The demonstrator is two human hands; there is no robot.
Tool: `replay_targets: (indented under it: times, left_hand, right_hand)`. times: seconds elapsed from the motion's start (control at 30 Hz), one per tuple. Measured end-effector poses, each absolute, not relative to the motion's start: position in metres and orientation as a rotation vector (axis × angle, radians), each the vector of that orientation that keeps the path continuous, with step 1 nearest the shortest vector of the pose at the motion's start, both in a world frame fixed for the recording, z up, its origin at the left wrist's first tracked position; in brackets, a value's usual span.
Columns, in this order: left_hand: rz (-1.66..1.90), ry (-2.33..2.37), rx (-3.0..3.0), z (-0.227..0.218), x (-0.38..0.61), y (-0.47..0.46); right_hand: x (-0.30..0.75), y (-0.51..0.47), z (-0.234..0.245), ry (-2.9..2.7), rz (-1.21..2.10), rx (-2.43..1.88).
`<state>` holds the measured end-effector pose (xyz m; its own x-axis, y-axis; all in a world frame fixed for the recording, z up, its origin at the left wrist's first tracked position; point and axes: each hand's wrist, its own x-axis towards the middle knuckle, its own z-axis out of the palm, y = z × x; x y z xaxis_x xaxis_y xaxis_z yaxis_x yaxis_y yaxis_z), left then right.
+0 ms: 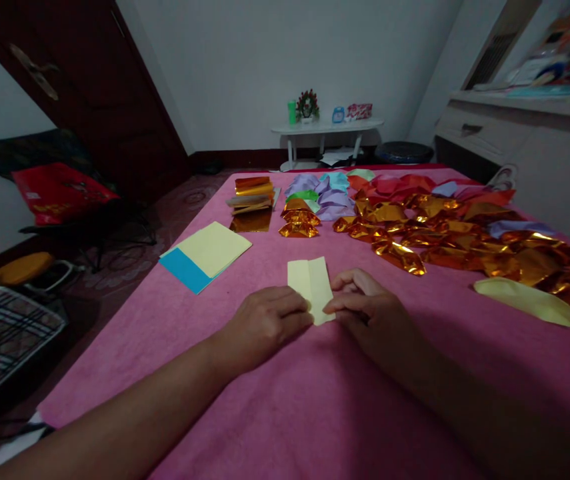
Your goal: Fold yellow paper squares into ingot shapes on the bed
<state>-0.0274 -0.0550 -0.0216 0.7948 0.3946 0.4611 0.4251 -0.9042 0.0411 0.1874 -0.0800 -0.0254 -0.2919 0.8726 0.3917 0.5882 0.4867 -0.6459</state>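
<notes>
Between my hands a small pale yellow sheet of paper lies on the pink cloth, with a crease running down its middle. My left hand is closed on its lower left edge, fingers pressed together. At the lower right edge, my right hand pinches the same paper between thumb and fingertips. A stack of yellow paper sheets with a blue sheet showing at its front lies to the left. On the right rests a folded yellow paper boat shape.
Gold foil folded pieces spread over the right of the pink-covered table, with purple folded papers behind. A pile of foil sheets stands at the back left. Beyond are a small white table and a chair with a red bag.
</notes>
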Motion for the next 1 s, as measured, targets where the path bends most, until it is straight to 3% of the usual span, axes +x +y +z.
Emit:
replay_targets:
  times: [0.17, 0.5, 1.0]
  left_hand:
    - [-0.714, -0.717, -2.892, -0.022, -0.025, -0.067]
    - [-0.678, -0.854, -2.928, -0.02, -0.02, -0.082]
    - [-0.67, -0.887, -3.014, -0.022, -0.023, -0.083]
  right_hand:
    - [0.186, -0.08, -0.023, -2.088, 0.198, -1.165]
    - [0.188, -0.068, -0.025, -2.026, 0.662, -1.212]
    - [0.173, -0.067, -0.021, -2.14, 0.379, -1.492]
